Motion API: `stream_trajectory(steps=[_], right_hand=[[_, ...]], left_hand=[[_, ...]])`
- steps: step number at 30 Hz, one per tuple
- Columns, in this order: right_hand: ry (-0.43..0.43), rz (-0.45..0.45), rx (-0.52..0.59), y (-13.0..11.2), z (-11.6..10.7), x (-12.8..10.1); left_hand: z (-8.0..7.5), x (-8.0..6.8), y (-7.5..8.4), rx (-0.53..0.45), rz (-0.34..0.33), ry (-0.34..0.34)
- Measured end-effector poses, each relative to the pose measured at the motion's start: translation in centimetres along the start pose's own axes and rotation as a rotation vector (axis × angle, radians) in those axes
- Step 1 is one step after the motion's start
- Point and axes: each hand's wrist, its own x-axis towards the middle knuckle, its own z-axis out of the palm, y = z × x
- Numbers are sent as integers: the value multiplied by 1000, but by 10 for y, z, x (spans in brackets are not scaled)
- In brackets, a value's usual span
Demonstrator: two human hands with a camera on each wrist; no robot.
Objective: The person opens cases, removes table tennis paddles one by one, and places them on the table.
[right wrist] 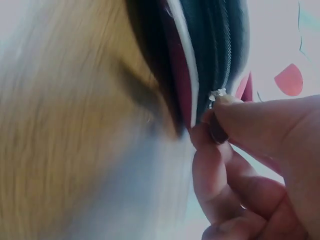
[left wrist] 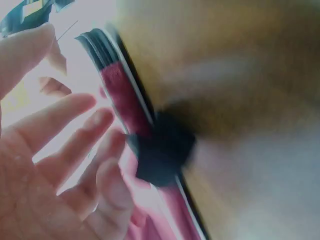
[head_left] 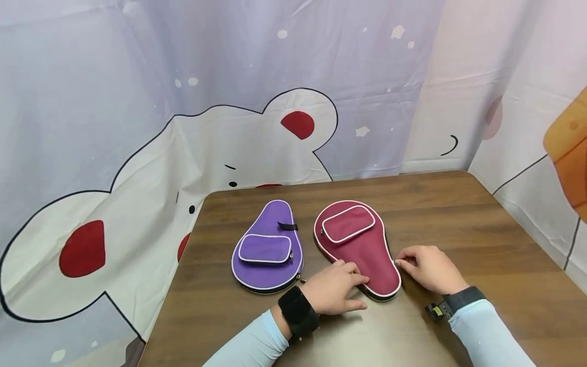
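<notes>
While a patterned curtain (head_left: 367, 66) fills the back of my head view, cut off at the top and both sides, the wood-grain bench (head_left: 500, 244) runs out of frame at the bottom. On it, the dark red case (head_left: 369, 255) lies flat, rounded end away, narrow end toward the person; part of its near left edge is hidden behind the fingers. Left of it, close but not touching, I log the purple case (head_left: 266, 278), narrow end away.

Left grip (head_left: 337, 290): loosely spread along the red case's near left edge, grasping nothing; whether every fingertip makes contact, I cannot tell. A dark shape (left wrist: 162, 150) in my left wrist view, across that edge, is too blurred to identify. Right grip (head_left: 431, 267): thumb and forefinger pinch a zipper pull at the red case's right edge. The pull (right wrist: 218, 131) barely reads from the head; my right wrist view shows its dark tab, partly covered by fingers, below a bright slider (right wrist: 217, 94).
</notes>
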Motion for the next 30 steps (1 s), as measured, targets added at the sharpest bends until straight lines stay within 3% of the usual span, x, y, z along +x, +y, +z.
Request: stream_trajectory(steps=[4,6,10,14,30], right_hand=[[24,30,18,6,3,-2],[37,23,22,6,6,-2],[59,-32,16,3,10,-3],[58,-70,10,0,11,-5],[92,-107,-10,-8,11,-11]], left_hand=[[-7,11,-14,93,-12,131],[-9,19,-24,170,-38,146],[-3,35,-40,287,-77,85],[7,43,-47,329,-110,26],[0,42,-41,360,-125,-22]])
